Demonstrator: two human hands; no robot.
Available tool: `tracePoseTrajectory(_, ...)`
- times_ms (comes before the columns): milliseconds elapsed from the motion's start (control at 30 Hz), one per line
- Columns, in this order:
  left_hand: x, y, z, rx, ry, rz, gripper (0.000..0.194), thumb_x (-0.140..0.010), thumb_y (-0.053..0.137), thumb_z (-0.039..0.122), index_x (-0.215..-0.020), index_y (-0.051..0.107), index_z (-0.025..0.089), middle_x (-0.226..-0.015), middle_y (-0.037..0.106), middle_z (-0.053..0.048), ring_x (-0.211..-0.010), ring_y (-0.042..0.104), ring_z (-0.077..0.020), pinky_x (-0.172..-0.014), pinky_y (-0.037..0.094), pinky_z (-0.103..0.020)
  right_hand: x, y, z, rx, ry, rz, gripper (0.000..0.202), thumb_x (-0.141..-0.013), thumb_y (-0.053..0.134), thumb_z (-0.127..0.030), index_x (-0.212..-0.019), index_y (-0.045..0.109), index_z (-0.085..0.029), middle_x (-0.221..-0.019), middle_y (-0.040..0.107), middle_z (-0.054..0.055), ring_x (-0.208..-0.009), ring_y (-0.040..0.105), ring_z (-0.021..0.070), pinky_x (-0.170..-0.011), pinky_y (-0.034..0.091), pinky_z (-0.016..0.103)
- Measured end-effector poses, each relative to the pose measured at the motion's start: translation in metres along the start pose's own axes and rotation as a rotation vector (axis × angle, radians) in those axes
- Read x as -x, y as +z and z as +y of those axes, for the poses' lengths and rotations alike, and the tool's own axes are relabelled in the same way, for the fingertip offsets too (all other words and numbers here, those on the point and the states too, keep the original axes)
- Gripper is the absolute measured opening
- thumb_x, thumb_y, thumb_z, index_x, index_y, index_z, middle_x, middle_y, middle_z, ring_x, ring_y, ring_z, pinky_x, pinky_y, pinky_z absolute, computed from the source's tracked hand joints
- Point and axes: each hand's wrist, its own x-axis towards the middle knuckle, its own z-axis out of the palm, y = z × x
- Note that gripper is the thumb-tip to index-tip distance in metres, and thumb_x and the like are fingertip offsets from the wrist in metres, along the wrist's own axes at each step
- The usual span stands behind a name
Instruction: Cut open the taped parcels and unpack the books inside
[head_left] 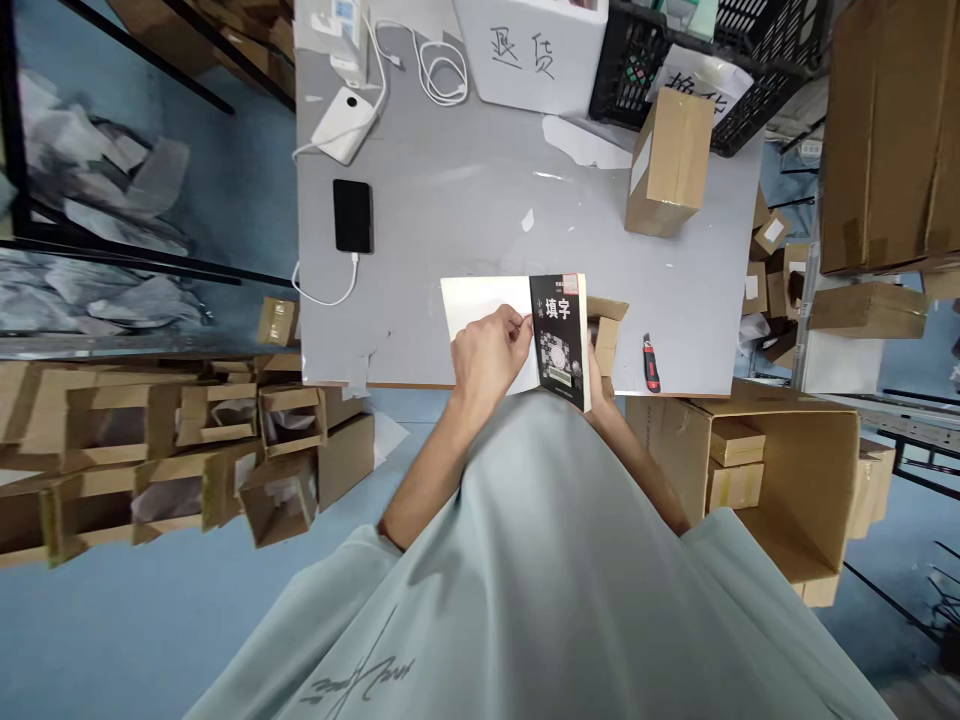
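An open book (556, 350) with a black printed page and large white Chinese characters is held up at the table's front edge. Its left side is a plain white leaf (480, 295). My left hand (491, 352) lies across that leaf, fingers curled in a pinch at the edge of the black page. From behind and along the right edge, my right hand (596, 382) grips the book; most of its fingers are hidden. Just behind the book is a small opened cardboard box (609, 335), partly covered. A red and black utility knife (651, 364) lies to its right.
On the grey table (435, 210) are a black phone (352, 216) on a cable, a white power bank (343, 125) and a taped carton (671, 165). A white bin (532, 50) and black crate (622, 70) stand behind. Cardboard boxes (285, 490) flank the table; a large open carton (780, 490) is right.
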Motion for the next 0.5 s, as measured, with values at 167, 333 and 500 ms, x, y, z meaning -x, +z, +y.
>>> tracePoseTrajectory(167, 0.004, -0.004, 0.01, 0.037, -0.005, -0.028, 0.026, -0.11, 0.067, 0.046, -0.106, 0.082, 0.025, -0.094, 0.088, -0.006, -0.089, 0.082, -0.0308, -0.078, 0.05, -0.036, 0.009, -0.001, -0.009, -0.015, 0.022, 0.034, 0.063, -0.109, 0.052, -0.078, -0.132, 0.083, -0.027, -0.129, 0.088, 0.005, -0.146, 0.073, 0.0285, -0.122, 0.065, 0.045)
tracePoseTrajectory(333, 0.005, -0.002, 0.006, 0.16, 0.034, -0.022, 0.021, -0.108, 0.069, 0.042, -0.106, 0.083, 0.026, -0.098, 0.089, -0.004, -0.085, 0.082, -0.0268, -0.08, 0.052, -0.035, 0.013, 0.002, -0.013, -0.022, -0.012, 0.059, 0.058, -0.112, 0.048, -0.072, -0.125, 0.083, -0.028, -0.127, 0.088, 0.005, -0.15, 0.07, 0.0292, -0.126, 0.062, 0.049)
tracePoseTrajectory(500, 0.008, -0.001, 0.004, 0.22, 0.076, 0.021, 0.024, -0.107, 0.07, 0.045, -0.102, 0.085, 0.026, -0.091, 0.088, -0.003, -0.081, 0.081, -0.026, -0.08, 0.055, -0.034, 0.014, -0.003, -0.012, 0.054, -0.111, 0.04, 0.06, -0.117, 0.037, -0.068, -0.128, 0.078, -0.026, -0.13, 0.087, 0.003, -0.152, 0.068, 0.0265, -0.13, 0.057, 0.049)
